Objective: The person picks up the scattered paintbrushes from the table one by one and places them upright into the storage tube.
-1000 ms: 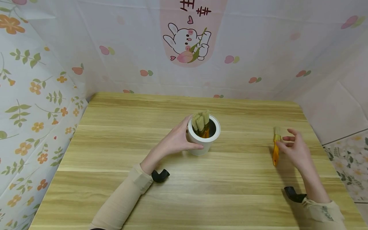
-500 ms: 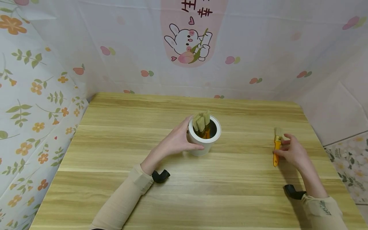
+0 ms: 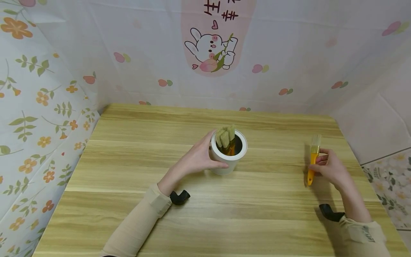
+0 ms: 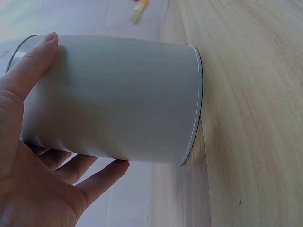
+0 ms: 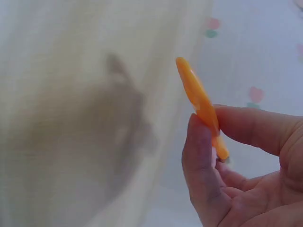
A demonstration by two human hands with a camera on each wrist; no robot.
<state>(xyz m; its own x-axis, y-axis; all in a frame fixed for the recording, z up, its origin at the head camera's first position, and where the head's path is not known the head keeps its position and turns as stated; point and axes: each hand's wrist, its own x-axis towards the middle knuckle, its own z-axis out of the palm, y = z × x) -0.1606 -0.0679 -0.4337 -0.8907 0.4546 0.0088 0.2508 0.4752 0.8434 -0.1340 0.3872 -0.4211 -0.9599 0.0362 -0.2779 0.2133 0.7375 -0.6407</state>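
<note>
A white cup [image 3: 223, 167] stands on the table near the middle, holding several paintbrushes [image 3: 226, 137] with their pale bristles up. My left hand [image 3: 200, 157] grips the cup from its left side; in the left wrist view the thumb lies across the wall of the cup [image 4: 123, 99] and the fingers curl beneath. At the right, my right hand [image 3: 332, 169] pinches the orange handle of a paintbrush [image 3: 313, 162], bristles pointing away. The right wrist view has the brush handle [image 5: 196, 94] between thumb and fingers, off the table, its bristle end mostly hidden.
The wooden table [image 3: 250, 210] meets a printed cloth backdrop [image 3: 144, 53] behind and on the left. A black curved piece [image 3: 179, 197] sits by the left wrist, a similar black piece [image 3: 330, 213] by the right wrist.
My right hand has closed on the paintbrush that lay on the table and lifted it, its bristle end rising and tilting rightward. The left hand and cup have stayed in place.
</note>
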